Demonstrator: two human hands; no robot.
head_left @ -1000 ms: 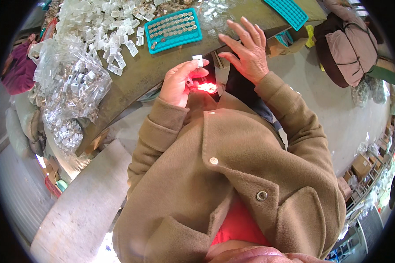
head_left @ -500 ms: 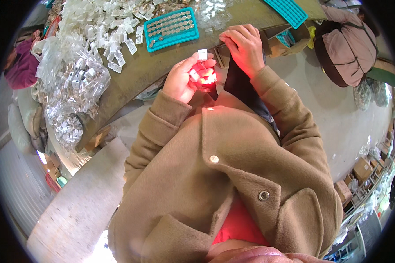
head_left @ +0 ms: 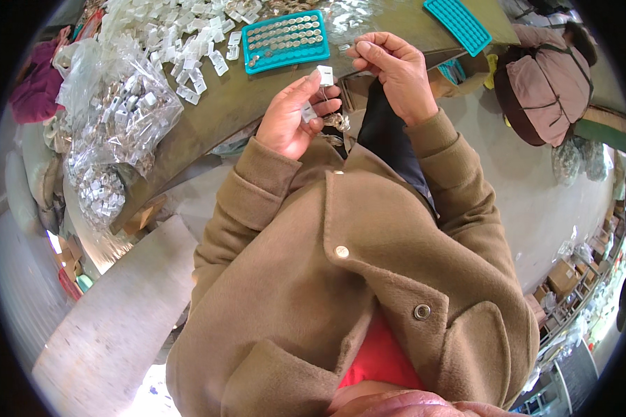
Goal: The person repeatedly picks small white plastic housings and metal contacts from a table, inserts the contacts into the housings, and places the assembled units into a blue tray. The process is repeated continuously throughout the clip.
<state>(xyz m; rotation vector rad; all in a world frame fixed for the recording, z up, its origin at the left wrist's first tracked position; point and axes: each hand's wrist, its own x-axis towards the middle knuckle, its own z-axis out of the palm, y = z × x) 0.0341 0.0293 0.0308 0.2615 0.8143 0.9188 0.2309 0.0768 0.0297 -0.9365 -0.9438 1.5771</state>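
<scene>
My left hand (head_left: 289, 118) is closed on a small white plastic case (head_left: 325, 75), held up between thumb and fingers. A second small white case (head_left: 308, 111) sits lower in the same hand. Thin wires run down to a small clear-and-silver cluster (head_left: 338, 121), unlit, below the fingers. To the right, my right hand (head_left: 403, 76) is raised near the table edge, thumb and forefinger pinched together. Whatever is in that pinch is too small to make out. Beyond my left hand lies a teal tray (head_left: 295, 58) with rows of round silver discs.
Loose white plastic cases (head_left: 188, 42) are heaped on the table (head_left: 212, 104) at the left. Clear bags (head_left: 129, 115) of similar pieces bulge over its edge. Another teal tray (head_left: 459, 26) is at the far right, above a cardboard box (head_left: 466, 82). A person in pink (head_left: 553, 87) is beyond.
The red light glowing in my left hand has gone out. My right hand has turned and risen slightly, its thumb and forefinger now pinched.
</scene>
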